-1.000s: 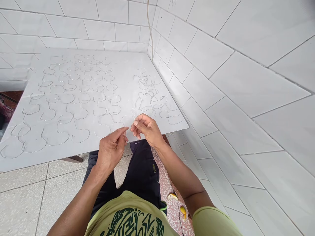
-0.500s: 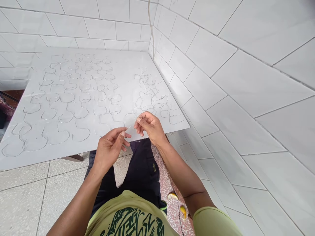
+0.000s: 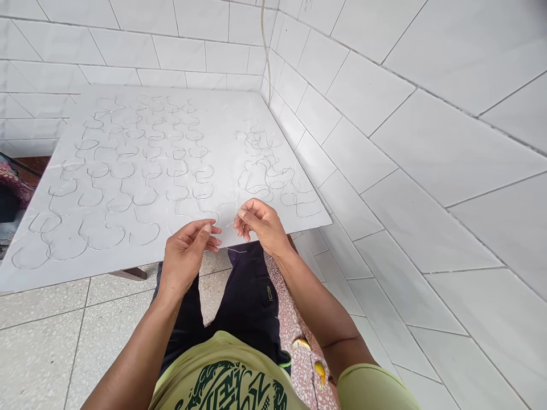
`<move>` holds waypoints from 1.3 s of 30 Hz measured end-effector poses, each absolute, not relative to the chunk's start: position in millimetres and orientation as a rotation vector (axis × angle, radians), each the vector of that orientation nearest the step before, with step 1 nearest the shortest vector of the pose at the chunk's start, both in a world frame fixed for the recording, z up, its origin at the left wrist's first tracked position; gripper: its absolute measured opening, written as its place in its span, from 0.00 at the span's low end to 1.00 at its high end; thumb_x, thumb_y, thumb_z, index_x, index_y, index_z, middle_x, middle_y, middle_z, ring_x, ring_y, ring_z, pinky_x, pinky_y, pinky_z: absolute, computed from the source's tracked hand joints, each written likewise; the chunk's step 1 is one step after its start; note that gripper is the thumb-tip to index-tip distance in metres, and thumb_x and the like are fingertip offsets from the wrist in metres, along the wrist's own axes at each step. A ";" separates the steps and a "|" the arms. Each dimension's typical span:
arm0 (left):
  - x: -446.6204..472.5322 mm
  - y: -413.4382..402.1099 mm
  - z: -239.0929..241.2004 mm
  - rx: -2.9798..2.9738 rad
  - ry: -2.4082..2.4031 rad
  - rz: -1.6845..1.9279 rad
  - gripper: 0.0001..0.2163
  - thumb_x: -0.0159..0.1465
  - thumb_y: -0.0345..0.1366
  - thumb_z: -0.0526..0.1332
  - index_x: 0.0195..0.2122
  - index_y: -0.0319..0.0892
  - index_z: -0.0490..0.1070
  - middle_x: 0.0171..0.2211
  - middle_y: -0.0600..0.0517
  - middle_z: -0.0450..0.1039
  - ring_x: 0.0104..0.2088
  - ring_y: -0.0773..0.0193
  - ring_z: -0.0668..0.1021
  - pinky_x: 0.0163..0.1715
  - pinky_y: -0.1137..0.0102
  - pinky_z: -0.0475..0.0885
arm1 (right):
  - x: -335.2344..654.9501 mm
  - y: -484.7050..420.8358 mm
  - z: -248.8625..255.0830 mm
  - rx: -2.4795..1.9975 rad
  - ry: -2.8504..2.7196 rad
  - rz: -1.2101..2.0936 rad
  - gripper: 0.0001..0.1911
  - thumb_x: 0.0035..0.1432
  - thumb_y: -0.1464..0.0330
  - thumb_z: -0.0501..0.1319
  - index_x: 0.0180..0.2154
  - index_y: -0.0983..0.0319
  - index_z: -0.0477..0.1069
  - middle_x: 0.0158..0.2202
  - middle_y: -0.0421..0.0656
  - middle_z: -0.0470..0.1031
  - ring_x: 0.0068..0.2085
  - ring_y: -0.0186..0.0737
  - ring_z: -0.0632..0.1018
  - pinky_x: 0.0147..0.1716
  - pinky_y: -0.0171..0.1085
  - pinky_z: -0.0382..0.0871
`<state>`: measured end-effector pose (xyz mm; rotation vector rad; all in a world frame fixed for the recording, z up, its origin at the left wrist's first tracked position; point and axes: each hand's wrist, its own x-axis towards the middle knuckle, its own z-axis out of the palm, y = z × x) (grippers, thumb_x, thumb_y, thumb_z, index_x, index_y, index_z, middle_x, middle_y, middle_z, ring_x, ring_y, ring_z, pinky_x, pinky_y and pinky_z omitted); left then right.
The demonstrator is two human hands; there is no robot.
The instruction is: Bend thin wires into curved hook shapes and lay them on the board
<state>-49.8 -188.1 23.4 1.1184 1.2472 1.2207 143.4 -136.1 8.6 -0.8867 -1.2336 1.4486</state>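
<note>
My left hand and my right hand are held close together over the near edge of a white board. Both pinch a thin wire that runs between their fingertips, thumb against forefinger on each side. A loose end of the wire hangs just below the hands. On the board lie several bent wire hooks in rows, and a looser cluster of them lies just beyond my right hand.
A white tiled wall runs along the right and the back. A cord hangs in the corner. The board overhangs a speckled floor. My dark trousers and a reddish seat are below the hands.
The hands have drawn slightly apart along the wire, the left one shifting a little left and down. The view has tilted slightly; the board and hooks have not moved.
</note>
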 end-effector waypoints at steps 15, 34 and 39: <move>-53.6 -183.2 31.2 1.143 1.228 1.207 0.14 0.65 0.47 0.69 0.39 0.40 0.82 0.34 0.47 0.82 0.31 0.63 0.80 0.35 0.65 0.79 | 143.6 -142.5 14.3 -0.698 -1.353 1.656 0.16 0.66 0.56 0.67 0.37 0.61 0.69 0.37 0.46 0.83 0.31 0.38 0.81 0.23 0.33 0.71; -51.4 -194.2 29.6 1.130 1.216 1.157 0.18 0.67 0.52 0.66 0.44 0.40 0.82 0.42 0.43 0.83 0.34 0.61 0.81 0.33 0.66 0.78 | 144.4 -136.0 14.0 -0.674 -1.262 1.672 0.20 0.62 0.52 0.69 0.38 0.60 0.68 0.36 0.45 0.84 0.33 0.40 0.84 0.26 0.35 0.77; -48.0 -199.1 27.3 1.139 1.189 1.076 0.16 0.65 0.50 0.68 0.40 0.40 0.82 0.41 0.43 0.83 0.30 0.63 0.79 0.28 0.69 0.74 | 142.4 -135.3 13.5 -0.687 -1.215 1.659 0.21 0.61 0.52 0.70 0.37 0.60 0.68 0.37 0.45 0.84 0.33 0.41 0.84 0.26 0.35 0.77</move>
